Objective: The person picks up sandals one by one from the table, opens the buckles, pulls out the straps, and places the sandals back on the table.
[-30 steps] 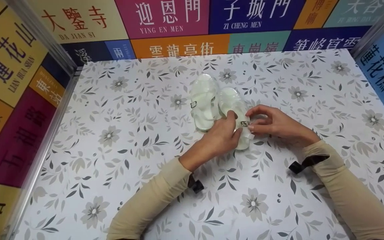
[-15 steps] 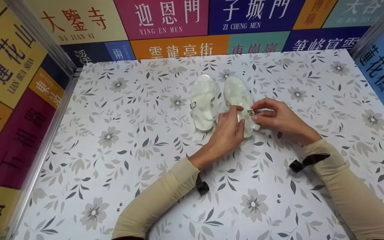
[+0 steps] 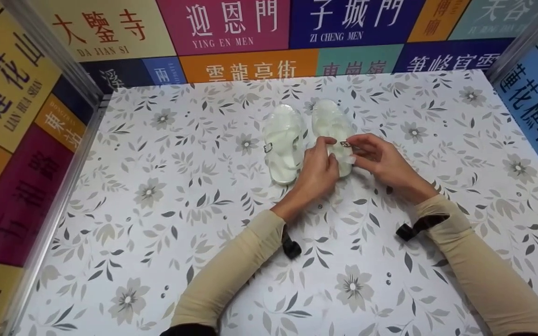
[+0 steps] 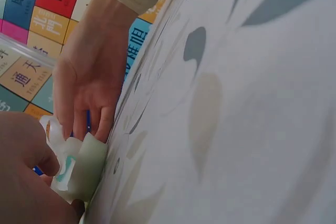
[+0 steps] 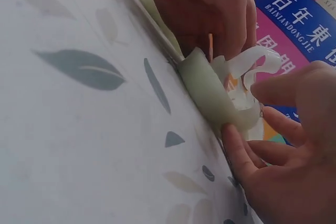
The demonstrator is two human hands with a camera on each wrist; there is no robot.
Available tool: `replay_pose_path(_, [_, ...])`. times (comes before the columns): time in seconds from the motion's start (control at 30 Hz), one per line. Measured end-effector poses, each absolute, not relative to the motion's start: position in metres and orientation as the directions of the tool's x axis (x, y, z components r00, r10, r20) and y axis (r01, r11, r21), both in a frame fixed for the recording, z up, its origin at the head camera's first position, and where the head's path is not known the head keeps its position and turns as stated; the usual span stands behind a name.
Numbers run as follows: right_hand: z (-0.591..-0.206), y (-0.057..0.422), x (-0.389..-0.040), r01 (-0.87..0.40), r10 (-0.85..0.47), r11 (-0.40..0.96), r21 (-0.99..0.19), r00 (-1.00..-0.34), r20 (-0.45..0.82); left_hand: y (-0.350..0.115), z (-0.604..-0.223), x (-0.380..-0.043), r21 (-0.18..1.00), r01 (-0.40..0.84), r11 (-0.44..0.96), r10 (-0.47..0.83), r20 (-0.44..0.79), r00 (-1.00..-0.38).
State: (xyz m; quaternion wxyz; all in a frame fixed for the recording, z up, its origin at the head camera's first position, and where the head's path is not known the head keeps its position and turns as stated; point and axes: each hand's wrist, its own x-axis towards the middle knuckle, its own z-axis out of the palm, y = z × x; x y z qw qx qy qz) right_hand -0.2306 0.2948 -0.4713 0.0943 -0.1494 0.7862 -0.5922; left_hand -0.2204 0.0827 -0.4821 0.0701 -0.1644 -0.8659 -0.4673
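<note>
Two pale green-white sandals lie side by side, toes toward the back wall. The left sandal (image 3: 282, 144) lies untouched, its metal buckle on its outer side. On the right sandal (image 3: 327, 114) both hands are at work. My left hand (image 3: 316, 167) holds its inner side, with thumb and forefinger at the strap, and hides part of the middle. My right hand (image 3: 381, 163) has its fingertips at the small metal buckle (image 3: 344, 144) on the outer side. In the right wrist view, a strap (image 5: 262, 59) curls up loosely beside the fingers, above the heel (image 5: 207, 87).
A white sheet with grey flowers (image 3: 150, 191) covers the table. Colourful panels with Chinese lettering (image 3: 245, 28) stand along the back and both sides. Each wrist wears a black camera (image 3: 291, 247) over a beige sleeve.
The right sandal has moved toward the back wall and turned straighter beside the left one. Both hands have travelled with it, staying at its strap and buckle.
</note>
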Motion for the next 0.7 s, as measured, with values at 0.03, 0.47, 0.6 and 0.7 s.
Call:
replay_pose_path(0.03, [-0.472,0.295,-0.231,-0.121,-0.352,0.249,-0.961,-0.936,0.026,0.082,-0.482,-0.221,0.784,0.352,0.512,0.221,0.276,-0.935])
replay_pose_path(0.47, [-0.435,0.26,-0.213,-0.279,-0.152,0.315,-0.907,-0.958,0.242,0.049,-0.427,-0.193,0.754,0.451,0.478,0.329,0.323,-0.887])
replay_pose_path(0.6, [-0.421,0.233,-0.196,-0.364,-0.126,0.199,-0.91,-0.93,0.345,0.02,-0.418,-0.201,0.755,0.46,0.468,0.25,0.386,-0.888])
replay_pose_path(0.7, [-0.419,0.217,-0.187,-0.337,-0.186,0.149,-0.93,-0.933,0.309,0.001,-0.419,-0.205,0.772,0.453,0.446,0.186,0.415,-0.891])
